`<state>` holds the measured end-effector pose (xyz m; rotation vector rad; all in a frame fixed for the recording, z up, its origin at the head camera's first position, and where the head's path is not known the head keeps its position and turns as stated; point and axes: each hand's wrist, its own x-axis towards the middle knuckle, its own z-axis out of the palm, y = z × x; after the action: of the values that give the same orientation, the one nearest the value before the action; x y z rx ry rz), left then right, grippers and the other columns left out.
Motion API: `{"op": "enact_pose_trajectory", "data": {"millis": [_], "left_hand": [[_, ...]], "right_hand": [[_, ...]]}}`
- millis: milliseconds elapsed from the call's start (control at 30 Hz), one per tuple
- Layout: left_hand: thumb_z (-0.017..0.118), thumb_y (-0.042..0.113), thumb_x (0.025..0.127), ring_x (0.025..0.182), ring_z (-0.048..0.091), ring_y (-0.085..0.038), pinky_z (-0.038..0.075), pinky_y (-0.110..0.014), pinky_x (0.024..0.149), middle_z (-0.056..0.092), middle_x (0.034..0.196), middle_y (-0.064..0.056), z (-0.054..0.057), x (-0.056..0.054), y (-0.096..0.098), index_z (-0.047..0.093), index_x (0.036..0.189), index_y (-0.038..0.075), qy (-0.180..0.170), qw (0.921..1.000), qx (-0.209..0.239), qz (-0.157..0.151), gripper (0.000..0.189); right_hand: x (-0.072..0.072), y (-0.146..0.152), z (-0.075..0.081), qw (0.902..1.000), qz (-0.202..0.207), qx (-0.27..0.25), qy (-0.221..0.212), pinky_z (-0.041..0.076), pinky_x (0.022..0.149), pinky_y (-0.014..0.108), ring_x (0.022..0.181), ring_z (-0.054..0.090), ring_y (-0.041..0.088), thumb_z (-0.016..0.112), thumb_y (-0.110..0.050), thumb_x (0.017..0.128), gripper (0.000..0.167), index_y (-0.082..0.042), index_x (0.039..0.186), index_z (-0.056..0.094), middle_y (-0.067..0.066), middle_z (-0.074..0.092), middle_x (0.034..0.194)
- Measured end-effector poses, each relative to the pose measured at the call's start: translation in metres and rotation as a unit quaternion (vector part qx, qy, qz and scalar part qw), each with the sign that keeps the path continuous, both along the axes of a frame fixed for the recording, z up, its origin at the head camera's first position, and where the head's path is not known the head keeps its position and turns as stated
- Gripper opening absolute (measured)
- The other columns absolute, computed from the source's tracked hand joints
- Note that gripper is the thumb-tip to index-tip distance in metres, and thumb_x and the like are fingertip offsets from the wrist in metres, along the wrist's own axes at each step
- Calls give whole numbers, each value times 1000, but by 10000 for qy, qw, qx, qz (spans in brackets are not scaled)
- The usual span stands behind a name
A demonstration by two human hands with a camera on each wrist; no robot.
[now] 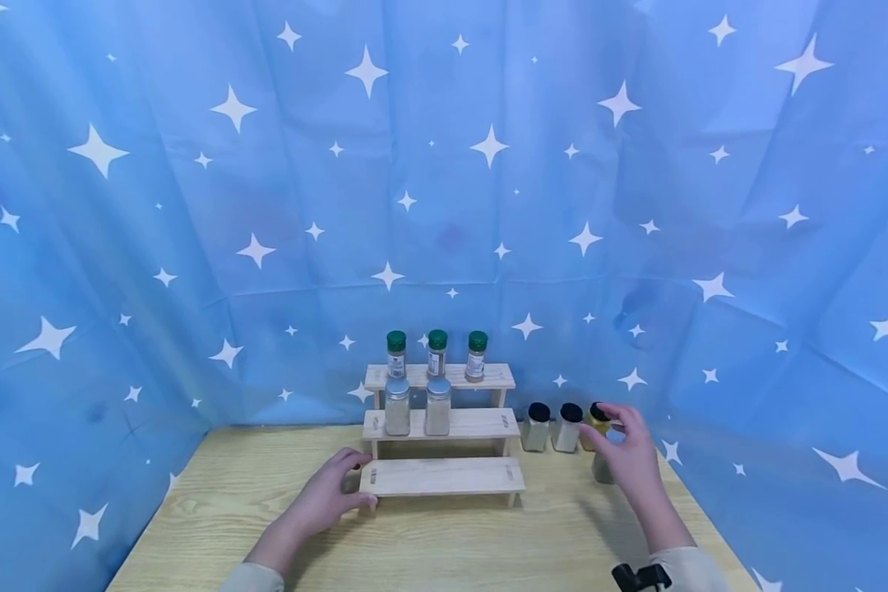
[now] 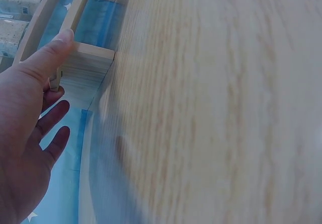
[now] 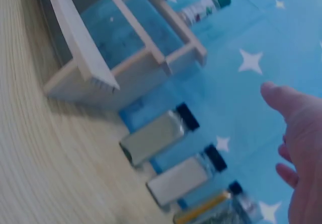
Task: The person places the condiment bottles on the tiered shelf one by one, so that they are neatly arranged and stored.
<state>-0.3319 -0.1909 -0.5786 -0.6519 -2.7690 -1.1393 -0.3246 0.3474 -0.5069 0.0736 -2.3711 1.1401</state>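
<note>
My left hand (image 1: 326, 493) grips the left end of the lowest step of a three-step wooden rack (image 1: 444, 477). In the left wrist view its thumb (image 2: 60, 40) lies on the step's edge, with the other fingers below. On the right, my right hand (image 1: 629, 452) hovers by a yellow-filled jar (image 1: 598, 418) with a black lid, thumb and fingers spread apart. Another jar (image 1: 603, 470) stands partly hidden beneath this hand. The right wrist view shows the thumb (image 3: 282, 98) clear of the jars, with nothing held.
Two black-lidded jars of pale powder, one (image 1: 536, 427) beside the rack and one (image 1: 566, 427) farther right, stand in a row. Several green-capped bottles (image 1: 437, 355) line the top step; two grey-lidded jars (image 1: 397, 409) occupy the middle one. A blue starred curtain (image 1: 444, 205) surrounds the table (image 1: 444, 551).
</note>
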Motion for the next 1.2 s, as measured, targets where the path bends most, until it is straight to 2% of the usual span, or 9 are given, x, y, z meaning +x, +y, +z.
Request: {"op": "enact_pose_trajectory", "data": {"millis": [167, 267, 533, 733, 867, 967, 1067, 1133, 1200], "left_hand": [[91, 43, 90, 133, 63, -35, 53, -61, 113, 64, 140, -5, 0, -1, -1, 64, 151, 7, -50, 10000, 25, -24, 76], [90, 45, 91, 134, 63, -34, 53, -60, 113, 64, 141, -4, 0, -2, -1, 63, 152, 8, -74, 10000, 33, -46, 77], [91, 40, 91, 134, 62, -37, 52, -62, 115, 63, 142, -4, -2, 0, -1, 62, 153, 7, -61, 10000, 56, -51, 76], [91, 40, 91, 135, 62, -38, 52, -62, 114, 63, 143, -5, 1, 1, -1, 62, 154, 8, -123, 9999, 71, -52, 76], [91, 39, 91, 135, 62, -38, 52, -63, 113, 63, 142, -5, 2, 2, -1, 62, 153, 8, -129, 9999, 80, -54, 76], [90, 40, 91, 134, 62, -37, 53, -62, 113, 63, 141, -4, 1, 1, -1, 62, 153, 8, -96, 9999, 62, -70, 76], [90, 41, 91, 134, 62, -37, 53, -62, 113, 63, 141, -4, 1, 1, -1, 62, 153, 7, -75, 9999, 75, -86, 76], [90, 41, 91, 134, 62, -37, 53, -63, 113, 63, 141, -4, 0, 1, -1, 62, 153, 7, -71, 9999, 91, -99, 77], [90, 42, 91, 134, 62, -37, 52, -63, 113, 63, 141, -4, 0, 2, -1, 62, 153, 7, -77, 9999, 108, -99, 77]], "right_hand": [[0, 14, -8, 9997, -129, -50, -190, 45, 115, 69, 142, 48, 49, 81, -33, 105, 62, 0, 152, 58, 23, 49, 155], [0, 21, -12, 9993, -151, -20, -336, 42, 116, 75, 147, 43, 54, 80, -34, 105, 68, 2, 156, 53, 27, 44, 160], [-1, 33, -25, 9960, -238, -313, -802, 42, 115, 74, 148, 39, 55, 76, -40, 108, 75, 1, 163, 47, 29, 40, 162], [-1, 42, -41, 9947, -120, -621, -807, 37, 122, 70, 152, 37, 55, 77, -33, 108, 75, 5, 163, 44, 33, 38, 166], [-3, 44, -48, 9918, -31, -876, -928, 35, 124, 69, 155, 36, 52, 75, -34, 109, 78, 4, 166, 38, 32, 38, 168], [-6, 44, -52, 9889, -78, -1063, -1038, 41, 124, 59, 155, 40, 48, 74, -35, 110, 76, 2, 166, 39, 30, 41, 167], [-7, 44, -57, 9851, -228, -1227, -1182, 50, 110, 27, 150, 46, 44, 73, -37, 110, 71, -1, 164, 44, 27, 47, 164], [-7, 43, -61, 9819, -339, -1376, -1254, 46, 96, 9, 148, 49, 41, 73, -36, 110, 67, -2, 162, 48, 26, 51, 161], [-8, 42, -64, 9792, -404, -1515, -1285, 40, 87, 0, 147, 49, 40, 73, -36, 110, 66, -3, 162, 48, 25, 51, 161]]}}
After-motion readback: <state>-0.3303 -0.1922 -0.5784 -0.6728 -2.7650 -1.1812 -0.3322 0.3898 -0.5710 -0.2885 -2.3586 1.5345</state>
